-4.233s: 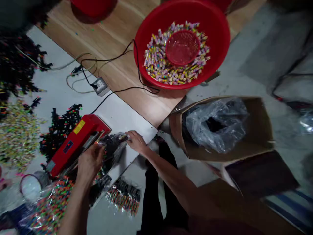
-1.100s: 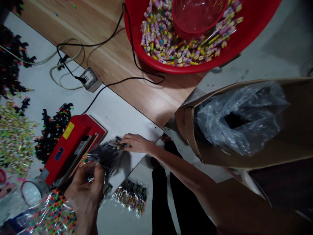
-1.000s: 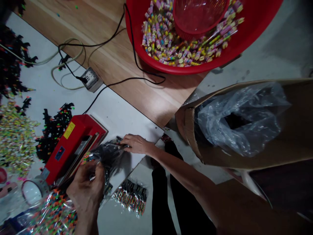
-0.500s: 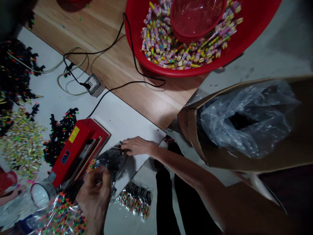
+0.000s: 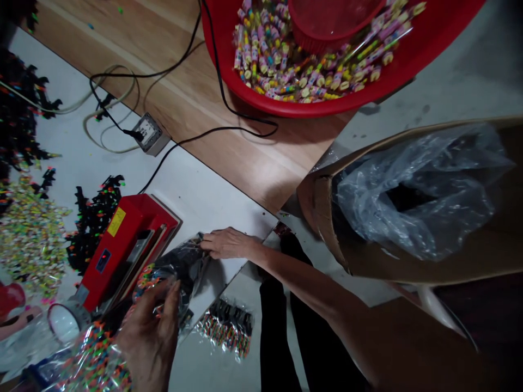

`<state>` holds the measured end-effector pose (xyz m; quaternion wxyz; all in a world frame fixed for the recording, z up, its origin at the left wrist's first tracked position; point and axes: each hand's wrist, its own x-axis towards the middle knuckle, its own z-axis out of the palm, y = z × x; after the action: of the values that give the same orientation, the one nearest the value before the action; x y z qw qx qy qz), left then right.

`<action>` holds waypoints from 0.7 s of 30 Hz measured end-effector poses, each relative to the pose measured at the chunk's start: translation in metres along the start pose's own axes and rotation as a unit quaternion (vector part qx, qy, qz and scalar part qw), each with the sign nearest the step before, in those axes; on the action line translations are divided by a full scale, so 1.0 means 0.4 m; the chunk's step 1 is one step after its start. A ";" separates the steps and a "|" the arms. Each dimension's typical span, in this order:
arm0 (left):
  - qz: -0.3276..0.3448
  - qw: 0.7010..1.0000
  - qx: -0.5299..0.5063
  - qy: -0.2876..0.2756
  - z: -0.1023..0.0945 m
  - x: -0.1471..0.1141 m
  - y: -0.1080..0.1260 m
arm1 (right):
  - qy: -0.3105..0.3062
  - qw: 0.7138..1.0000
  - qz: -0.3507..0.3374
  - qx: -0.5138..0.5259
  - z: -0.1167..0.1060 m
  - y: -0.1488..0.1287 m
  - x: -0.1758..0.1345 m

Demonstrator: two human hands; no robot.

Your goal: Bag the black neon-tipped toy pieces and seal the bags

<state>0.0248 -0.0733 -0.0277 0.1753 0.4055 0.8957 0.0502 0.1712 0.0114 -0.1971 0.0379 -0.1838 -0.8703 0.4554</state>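
A person's left hand (image 5: pixel 149 332) and right hand (image 5: pixel 226 243) are gripping a clear bag (image 5: pixel 176 265) just right of a red machine (image 5: pixel 122 256).

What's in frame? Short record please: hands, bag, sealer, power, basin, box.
left hand: thumb and fingers pinching one end of clear bag
right hand: fingertips at bag's opposite end
bag contents: black pieces, some multicoloured bits
red bag sealer: beside bag, small red light showing; contact unclear
power: black plug in socket box
red basin: wrapped pieces, red basket
cardboard box: open, clear plastic inside
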 end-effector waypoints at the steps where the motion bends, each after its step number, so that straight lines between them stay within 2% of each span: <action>1: -0.023 1.000 -0.011 -0.001 0.002 0.003 0.000 | 0.008 1.000 0.000 0.001 0.003 0.001 -0.003; 4: -0.105 0.991 -0.082 0.012 0.010 0.012 0.003 | 0.042 0.999 -0.007 0.012 0.015 0.007 -0.008; 7: -0.138 0.985 -0.100 0.004 0.011 0.010 0.012 | 0.047 0.999 -0.009 0.017 0.019 0.011 -0.008; 9: -0.128 0.990 -0.055 -0.013 0.009 0.002 0.021 | 0.026 0.999 -0.007 0.022 0.015 0.014 -0.008; 11: -0.087 0.996 -0.019 -0.017 0.007 -0.009 0.028 | 0.007 1.000 -0.009 0.027 0.010 0.015 -0.009; 13: -0.031 0.999 -0.008 -0.017 0.007 -0.015 0.031 | 0.006 0.999 -0.012 0.035 0.009 0.016 -0.011; 15: -0.006 1.000 -0.021 -0.020 0.009 -0.015 0.028 | 0.019 0.999 -0.014 0.042 0.014 0.018 -0.012; 18: -0.032 0.999 -0.037 -0.025 0.013 -0.011 0.020 | 0.046 0.998 -0.015 0.048 0.029 0.021 -0.013; 21: -0.050 0.998 -0.044 -0.003 0.019 -0.010 0.013 | 0.066 0.997 -0.010 0.030 0.042 0.021 -0.015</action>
<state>0.0335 -0.0732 -0.0324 0.1984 0.3522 0.9112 0.0795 0.1751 0.0006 -0.2133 0.1053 -0.2038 -0.8537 0.4675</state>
